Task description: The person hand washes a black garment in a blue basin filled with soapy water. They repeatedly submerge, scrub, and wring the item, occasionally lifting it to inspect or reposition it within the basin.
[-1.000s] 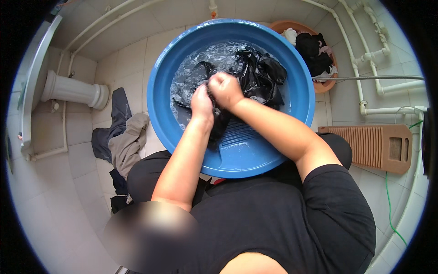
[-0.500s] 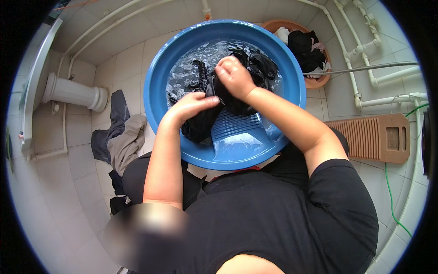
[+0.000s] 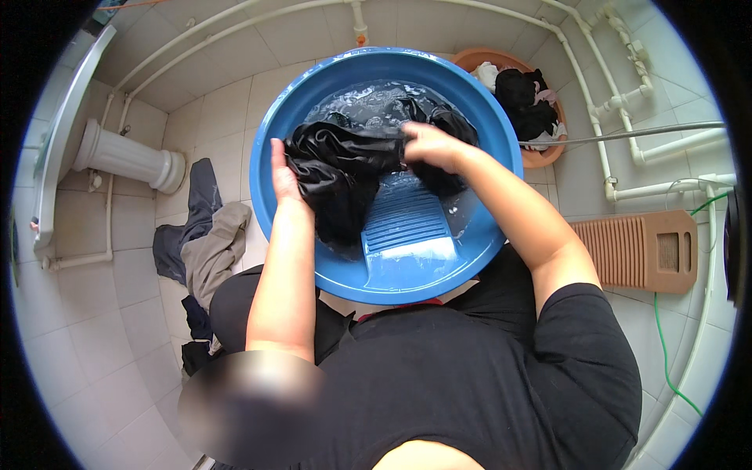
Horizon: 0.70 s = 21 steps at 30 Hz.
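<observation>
A wet, shiny black garment is stretched between my hands over a large blue basin; its exact kind cannot be made out. My left hand supports its left edge, one digit pointing up and the others hidden by the cloth. At the garment's right end, my right hand grips the fabric with bent fingers, slightly blurred. More black cloth lies in the foamy water at the basin's far right. The blue ridged washboard built into the basin's near side shows between the hanging folds.
An orange-brown tub of clothes stands behind the basin to the right. A brown washboard lies at my right, near a green hose. Grey and beige clothes lie on the left floor by a white pedestal. Pale pipes line the walls.
My hands, close together on bunched black cloth before, are now wider apart. The garment is spread sideways between them, and more of the blue washboard is uncovered.
</observation>
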Tool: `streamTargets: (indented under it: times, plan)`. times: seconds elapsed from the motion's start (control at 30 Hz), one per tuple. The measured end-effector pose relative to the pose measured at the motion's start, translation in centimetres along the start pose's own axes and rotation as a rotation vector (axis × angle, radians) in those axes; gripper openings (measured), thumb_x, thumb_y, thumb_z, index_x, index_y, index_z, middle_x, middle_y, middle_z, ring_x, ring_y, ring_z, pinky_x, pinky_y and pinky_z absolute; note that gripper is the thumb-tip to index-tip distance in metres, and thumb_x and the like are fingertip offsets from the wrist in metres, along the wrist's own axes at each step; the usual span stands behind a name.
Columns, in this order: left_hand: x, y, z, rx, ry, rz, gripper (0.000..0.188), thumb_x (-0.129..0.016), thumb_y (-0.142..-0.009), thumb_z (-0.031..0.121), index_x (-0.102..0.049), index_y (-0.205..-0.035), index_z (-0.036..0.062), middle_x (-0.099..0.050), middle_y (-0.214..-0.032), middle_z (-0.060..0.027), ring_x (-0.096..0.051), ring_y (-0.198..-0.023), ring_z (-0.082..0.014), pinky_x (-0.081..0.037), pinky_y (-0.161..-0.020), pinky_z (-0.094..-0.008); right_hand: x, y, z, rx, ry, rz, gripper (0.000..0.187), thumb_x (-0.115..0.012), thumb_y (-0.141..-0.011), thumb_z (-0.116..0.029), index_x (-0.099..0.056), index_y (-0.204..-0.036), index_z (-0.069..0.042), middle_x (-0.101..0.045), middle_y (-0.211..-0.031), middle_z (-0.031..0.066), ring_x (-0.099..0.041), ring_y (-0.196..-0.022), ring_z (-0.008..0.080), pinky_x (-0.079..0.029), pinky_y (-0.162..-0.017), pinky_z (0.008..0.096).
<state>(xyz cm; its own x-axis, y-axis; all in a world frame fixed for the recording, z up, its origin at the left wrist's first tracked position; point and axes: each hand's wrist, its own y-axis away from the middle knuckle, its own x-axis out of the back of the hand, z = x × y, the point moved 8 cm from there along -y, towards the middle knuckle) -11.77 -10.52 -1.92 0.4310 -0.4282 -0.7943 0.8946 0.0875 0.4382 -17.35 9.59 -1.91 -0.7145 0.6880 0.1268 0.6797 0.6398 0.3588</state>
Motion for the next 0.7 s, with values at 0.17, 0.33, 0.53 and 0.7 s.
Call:
streamTargets:
  times: [0.17, 0.33, 0.53, 0.7]
  plan:
    - [1.6, -1.7, -2.8, -0.151, -0.651, 0.179, 0.064, -0.065, -0.077, 0.017, -0.035, -0.132, 0.0023, -0.047, -0.124, -0.0119, -0.054, -0.099, -0.0217, -0.044, -0.086, -0.0324, 6.8, -6.7, -0.6, 0.319, -0.217, 0.654, 0.048, -0.048, -0.067, 0.0, -0.051, -0.116, -0.002, -0.051, -0.113, 0.0181, -0.048, -0.108, 0.0264, -0.036, -0.095, 0.0316]
    - [7.2, -5.1, -2.6, -0.16, -0.643, 0.256, 0.047, -0.048, -0.074, -0.008, -0.049, -0.12, 0.0019, -0.055, -0.111, -0.0126, -0.056, -0.092, -0.0198, -0.046, -0.08, -0.0279, 1.6, -10.3, 0.9, 0.025, 0.85, 0.41, 0.047, -0.056, -0.079, -0.021, -0.046, -0.125, -0.018, -0.046, -0.124, 0.0153, -0.046, -0.114, 0.0293, -0.039, -0.095, 0.038]
    - [8.5, -6.1, -2.9, -0.092, -0.409, 0.236, 0.04, -0.044, -0.075, -0.006, -0.056, -0.112, 0.0024, -0.059, -0.104, -0.0109, -0.057, -0.092, -0.0211, -0.046, -0.083, -0.0293, 5.2, -12.1, 6.9, -0.426, 0.76, 0.341, 0.048, -0.06, -0.076, -0.027, -0.05, -0.119, -0.009, -0.048, -0.125, 0.0149, -0.047, -0.113, 0.0315, -0.042, -0.092, 0.039]
    - [2.5, -3.5, -3.5, -0.079, -0.333, 0.046, 0.035, -0.042, -0.085, 0.007, -0.052, -0.119, 0.0073, -0.054, -0.113, -0.0099, -0.053, -0.103, -0.0225, -0.044, -0.088, -0.0346, 1.9, -9.5, 0.8, 0.396, 0.668, 0.578, 0.044, -0.055, -0.067, -0.007, -0.053, -0.111, -0.007, -0.051, -0.119, 0.0125, -0.049, -0.111, 0.0283, -0.04, -0.093, 0.0345]
